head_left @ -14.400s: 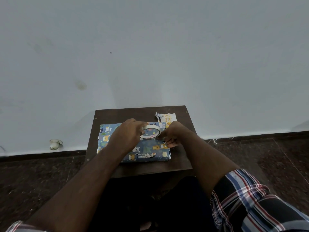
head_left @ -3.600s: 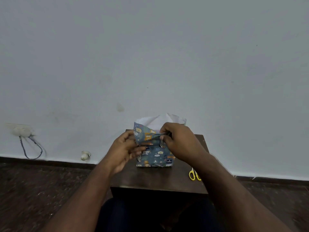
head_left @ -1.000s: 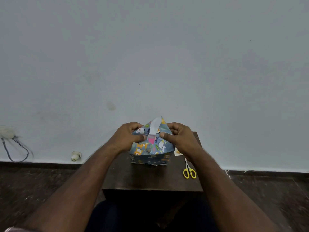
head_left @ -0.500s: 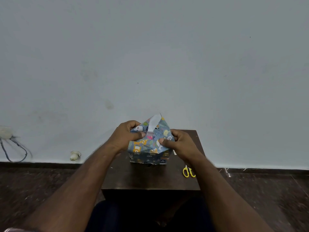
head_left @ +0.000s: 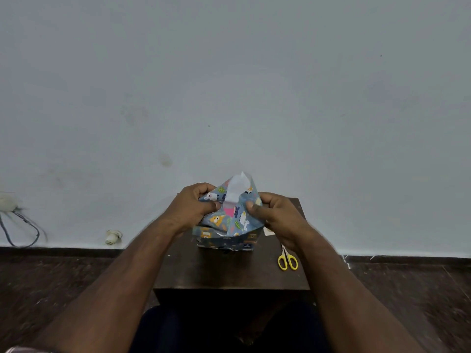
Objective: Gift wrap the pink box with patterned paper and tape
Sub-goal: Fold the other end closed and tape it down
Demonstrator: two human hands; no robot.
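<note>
Head view: left hand (head_left: 190, 207) and right hand (head_left: 276, 216) pinch the paper (head_left: 230, 215) flap between curled fingers above the box (head_left: 226, 242) on the worktop (head_left: 229, 271), folding an end closed; next, I judge, press it flat and tape it.

Bare forearms; plaid sleeve edge (head_left: 23, 349) at lower left; dark trousers (head_left: 229, 329).
</note>
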